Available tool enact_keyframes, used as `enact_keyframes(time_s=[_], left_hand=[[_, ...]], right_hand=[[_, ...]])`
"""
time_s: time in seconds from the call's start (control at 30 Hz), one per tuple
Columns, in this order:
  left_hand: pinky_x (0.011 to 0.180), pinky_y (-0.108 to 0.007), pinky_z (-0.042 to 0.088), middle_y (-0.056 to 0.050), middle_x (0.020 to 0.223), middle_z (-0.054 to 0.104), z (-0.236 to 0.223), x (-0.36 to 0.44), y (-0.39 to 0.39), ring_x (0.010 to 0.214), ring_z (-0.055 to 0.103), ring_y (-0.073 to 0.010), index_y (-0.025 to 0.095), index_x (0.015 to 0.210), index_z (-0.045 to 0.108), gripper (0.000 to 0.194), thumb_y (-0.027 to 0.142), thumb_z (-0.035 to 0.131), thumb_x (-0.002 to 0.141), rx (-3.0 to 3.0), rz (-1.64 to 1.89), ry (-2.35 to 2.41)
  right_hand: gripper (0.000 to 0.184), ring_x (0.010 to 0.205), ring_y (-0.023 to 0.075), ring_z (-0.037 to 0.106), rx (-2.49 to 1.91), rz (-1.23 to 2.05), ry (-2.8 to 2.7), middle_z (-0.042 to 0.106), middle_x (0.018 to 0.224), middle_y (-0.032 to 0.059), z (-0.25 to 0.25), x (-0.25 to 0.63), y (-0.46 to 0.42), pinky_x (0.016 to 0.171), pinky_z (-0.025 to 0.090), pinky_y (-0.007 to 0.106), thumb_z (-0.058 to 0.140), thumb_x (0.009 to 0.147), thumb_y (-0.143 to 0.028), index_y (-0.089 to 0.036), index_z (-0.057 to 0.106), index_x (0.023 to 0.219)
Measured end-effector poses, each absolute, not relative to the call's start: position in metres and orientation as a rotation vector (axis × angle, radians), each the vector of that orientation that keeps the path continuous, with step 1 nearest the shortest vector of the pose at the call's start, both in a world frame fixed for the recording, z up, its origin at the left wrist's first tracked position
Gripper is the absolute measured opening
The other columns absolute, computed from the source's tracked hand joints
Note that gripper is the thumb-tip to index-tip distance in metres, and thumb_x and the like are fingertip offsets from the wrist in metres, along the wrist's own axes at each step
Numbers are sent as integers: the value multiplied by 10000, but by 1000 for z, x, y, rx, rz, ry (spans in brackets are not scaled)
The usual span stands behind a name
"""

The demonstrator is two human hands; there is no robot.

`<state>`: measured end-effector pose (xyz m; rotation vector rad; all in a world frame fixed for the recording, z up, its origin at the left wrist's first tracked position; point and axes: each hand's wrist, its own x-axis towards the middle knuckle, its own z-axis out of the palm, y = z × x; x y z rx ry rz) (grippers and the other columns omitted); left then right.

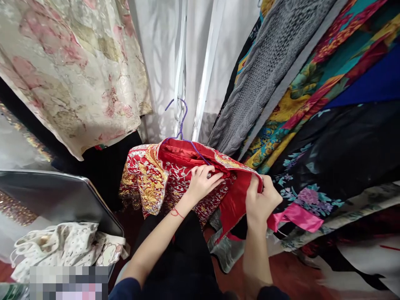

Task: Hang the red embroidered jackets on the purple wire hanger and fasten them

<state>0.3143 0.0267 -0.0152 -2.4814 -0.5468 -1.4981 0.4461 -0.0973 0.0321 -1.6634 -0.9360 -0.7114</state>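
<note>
Red jacket stretches between left hand and right hand, both pinching its cloth.

The lower part of the purple hanger is hidden inside the red garment — a mark on its lining is too small to read. The top edge cuts off the floral cloth and grey knit — a pixelated patch masks part of the lower left.

The red garment is rough embroidered cloth, its lining glossy, the grey knit matt
</note>
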Motion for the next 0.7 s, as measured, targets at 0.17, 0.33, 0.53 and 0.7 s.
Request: enact_keyframes(time_s=[0.17,0.33,0.53,0.7], left_hand=[[744,-358,325,-38,732,655,5,332,35,755,577,-164,211,882,733,252,286,517,987,-2512,-1560,-720],[718,-368,326,-58,696,668,4,341,38,704,600,-165,184,799,686,364,293,418,1020,-2589,-1525,-875],[945,-398,430,-130,1116,696,-30,289,21,1039,625,-217,185,1093,593,523,547,223,1016,-2822,-2182,-947],[1118,-424,392,-144,1389,570,-39,253,13,1315,520,-290,193,1207,572,700,771,495,820,-3204,-2350,-744]], right_hand=[[286,513,131,516,-1654,-703,-948,601,601,0,38,444,-93,559,356,247,501,955,-364,-195,586,741],[261,489,115,491,-1634,-724,-972,567,568,-24,44,443,-96,534,344,239,521,947,-315,-194,579,723],[202,497,104,471,-1522,-750,-1317,530,581,-33,26,427,-107,528,345,243,525,935,-173,-199,553,737],[110,692,168,594,-1528,-492,-1892,613,797,50,13,398,-102,638,446,285,505,946,-190,-189,607,902]])
